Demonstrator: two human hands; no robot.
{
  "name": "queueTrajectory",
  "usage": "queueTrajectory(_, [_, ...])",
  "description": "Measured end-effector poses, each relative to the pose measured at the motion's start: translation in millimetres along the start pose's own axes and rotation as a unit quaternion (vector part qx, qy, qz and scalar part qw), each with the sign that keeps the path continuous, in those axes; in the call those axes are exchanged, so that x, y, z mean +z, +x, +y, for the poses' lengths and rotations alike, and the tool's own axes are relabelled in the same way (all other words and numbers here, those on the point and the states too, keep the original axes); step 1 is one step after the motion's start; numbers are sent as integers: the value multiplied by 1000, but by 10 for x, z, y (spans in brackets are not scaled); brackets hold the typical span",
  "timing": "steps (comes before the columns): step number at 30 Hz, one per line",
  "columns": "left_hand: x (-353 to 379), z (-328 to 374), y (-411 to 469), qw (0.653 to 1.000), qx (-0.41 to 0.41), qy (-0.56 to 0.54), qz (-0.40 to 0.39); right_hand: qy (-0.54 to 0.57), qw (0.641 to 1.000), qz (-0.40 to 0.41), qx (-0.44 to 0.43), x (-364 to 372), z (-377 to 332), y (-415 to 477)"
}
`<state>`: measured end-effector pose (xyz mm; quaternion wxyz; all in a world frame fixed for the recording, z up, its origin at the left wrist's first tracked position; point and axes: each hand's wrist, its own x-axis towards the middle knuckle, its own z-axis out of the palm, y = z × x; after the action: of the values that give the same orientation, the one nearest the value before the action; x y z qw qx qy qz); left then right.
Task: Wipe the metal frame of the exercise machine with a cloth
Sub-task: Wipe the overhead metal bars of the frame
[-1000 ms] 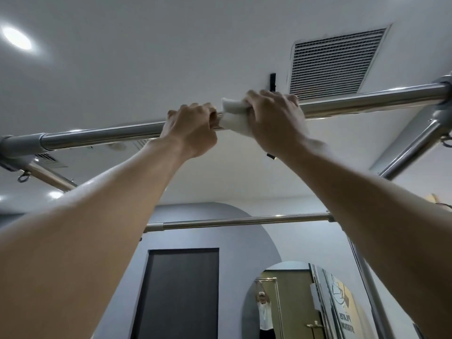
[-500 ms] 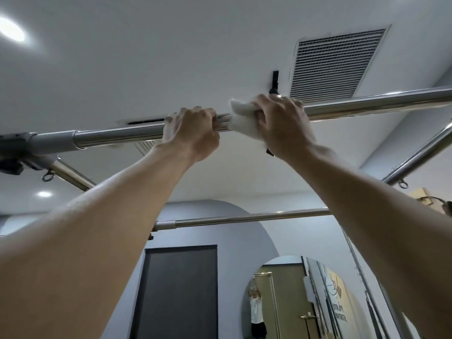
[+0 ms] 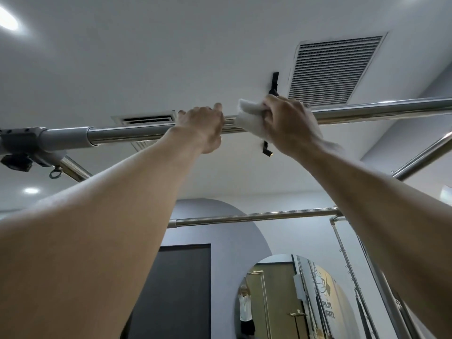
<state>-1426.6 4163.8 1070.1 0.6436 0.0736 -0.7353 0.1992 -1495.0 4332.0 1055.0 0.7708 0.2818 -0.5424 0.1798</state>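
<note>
Head view: left hand (image 3: 200, 126) grips the overhead chrome bar (image 3: 381, 111); right hand (image 3: 288, 123) clamps the white cloth (image 3: 249, 121) around it. Loose trailing fabric could slip off mid-stroke, I judge.

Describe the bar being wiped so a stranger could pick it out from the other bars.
Start at the big slatted vent in the ceiling; the shiny bar crossing the view just below it is the one. Unlike the farther bar above the mirror, it has both hands on it: the left hand bare, the right hand wrapping a white cloth round it.
</note>
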Motion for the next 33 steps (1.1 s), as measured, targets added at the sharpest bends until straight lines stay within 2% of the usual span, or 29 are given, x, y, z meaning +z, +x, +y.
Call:
queueTrajectory(4, [88,-48,-35,999,14,22,29,-12,1000,12,-6,-14,128,-85])
queueTrajectory(8, [154,-169,-75,996,-42,66,52,-13,999,-3,31,38,32,18])
queueTrajectory(11, [211,-300,-95,993,-33,87,72,-15,999,-32,-10,145,-101,-9])
queueTrajectory(15, [206,-373,-162,996,-28,57,61,2,998,-8,-63,136,14,-116])
queueTrajectory(19, [244,-513,-326,994,13,41,104,36,996,40,-69,37,107,-60])
queueTrajectory(23, [264,-657,-443,992,-18,35,120,48,997,33,-42,74,-73,31])
queueTrajectory(30, [298,-872,-566,991,-68,6,113,50,993,17,-106,164,-424,-54])
queueTrajectory(33, [339,-1080,-593,991,-76,6,106,61,994,19,-84,129,-387,-46])
